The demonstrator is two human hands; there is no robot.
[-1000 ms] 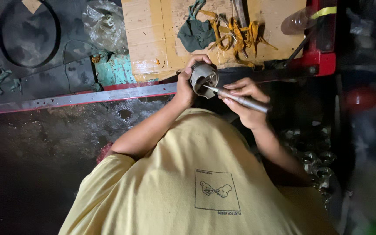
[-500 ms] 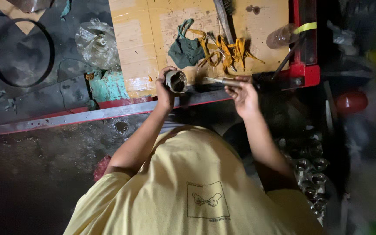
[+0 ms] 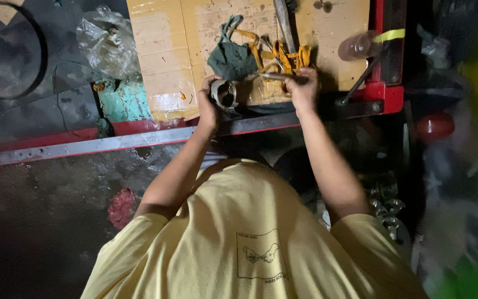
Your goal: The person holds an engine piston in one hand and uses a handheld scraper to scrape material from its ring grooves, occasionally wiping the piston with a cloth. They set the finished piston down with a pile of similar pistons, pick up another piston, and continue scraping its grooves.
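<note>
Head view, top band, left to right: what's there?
Dark ring → crumpled clear plastic bag → teal block → left hand holding a short metal cylinder → green cloth → right hand holding a thin metal tool → clear plastic bottle → red frame.

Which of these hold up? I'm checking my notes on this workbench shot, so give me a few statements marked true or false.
1. The left hand holds a short metal cylinder. True.
2. The right hand is empty. False: it grips a thin metal rod.
3. A green rag lies on the cardboard. True.
4. The person wears a blue shirt. False: the shirt is yellow.
5. Crumpled clear plastic lies left of the cardboard. True.
</note>
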